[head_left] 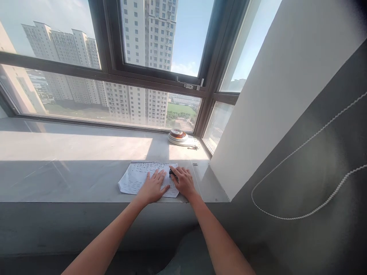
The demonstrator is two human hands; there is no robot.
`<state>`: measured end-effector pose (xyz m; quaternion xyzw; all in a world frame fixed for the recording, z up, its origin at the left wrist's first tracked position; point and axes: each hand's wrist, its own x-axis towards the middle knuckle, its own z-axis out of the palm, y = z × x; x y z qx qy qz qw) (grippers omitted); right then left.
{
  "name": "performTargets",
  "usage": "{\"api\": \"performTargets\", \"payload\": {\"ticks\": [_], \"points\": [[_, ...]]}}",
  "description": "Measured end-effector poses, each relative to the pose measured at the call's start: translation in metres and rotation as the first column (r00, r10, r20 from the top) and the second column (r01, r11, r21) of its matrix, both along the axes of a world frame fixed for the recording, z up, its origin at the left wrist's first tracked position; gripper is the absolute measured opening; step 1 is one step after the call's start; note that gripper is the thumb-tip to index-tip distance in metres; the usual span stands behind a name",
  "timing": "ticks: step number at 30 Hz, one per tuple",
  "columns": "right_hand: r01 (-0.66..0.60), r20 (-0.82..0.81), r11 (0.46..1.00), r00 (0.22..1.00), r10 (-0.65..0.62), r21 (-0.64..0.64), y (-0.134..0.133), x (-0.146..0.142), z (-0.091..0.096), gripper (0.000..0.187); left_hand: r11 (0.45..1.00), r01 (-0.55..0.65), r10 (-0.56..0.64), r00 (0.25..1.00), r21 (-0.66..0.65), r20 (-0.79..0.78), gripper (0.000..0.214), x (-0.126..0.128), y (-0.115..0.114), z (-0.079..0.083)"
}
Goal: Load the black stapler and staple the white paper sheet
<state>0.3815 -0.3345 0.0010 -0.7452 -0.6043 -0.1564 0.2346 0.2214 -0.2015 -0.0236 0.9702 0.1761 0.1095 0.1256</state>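
A white sheet of paper (133,181) lies on the grey windowsill, covered with rows of small dark marks and short dashes. Its edges are uneven and the lower left corner looks bent. My left hand (154,187) rests flat on the middle of the sheet, fingers spread and holding nothing. At the sheet's right side, my right hand (183,180) is closed around a small black tool (171,172). My fingers cover most of that tool, so its exact kind is hidden. A short dark strip (195,164) lies on the sill just right of the paper.
A stack of round plates or lids (178,137) stands by the window corner, with a small dark chain-like item (193,148) beside it. A white wall column (266,76) bounds the right side. A beaded blind cord (286,218) hangs in a loop. The sill's front edge (86,202) runs below my hands.
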Motion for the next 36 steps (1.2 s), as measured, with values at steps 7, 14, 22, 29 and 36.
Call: {"api": "performTargets", "payload": {"ticks": [7,14,22,29,36], "points": [[-0.02,0.027,1.0,0.999,0.02,-0.002,0.0,-0.002,0.0,0.044,1.0,-0.007,0.007,1.0,-0.007,-0.019,0.078,0.001,-0.001,0.001],[-0.014,0.038,1.0,0.999,0.015,-0.024,0.0,-0.003,0.002,0.044,1.0,-0.001,0.001,1.0,-0.009,-0.029,0.078,0.001,-0.001,0.003],[0.074,0.053,0.997,0.996,-0.075,0.014,0.002,-0.001,-0.005,0.043,1.0,-0.012,0.011,0.997,-0.006,-0.071,0.081,0.001,0.0,0.003],[0.357,-0.028,0.928,0.934,-0.356,0.112,0.005,0.003,-0.011,0.04,1.0,-0.026,0.026,0.99,-0.001,-0.142,0.088,0.003,0.0,0.004],[0.494,-0.201,0.857,0.863,-0.463,0.145,-0.002,0.006,-0.015,0.033,0.999,-0.031,0.029,0.993,-0.015,-0.114,0.088,0.003,0.001,0.002]]}}
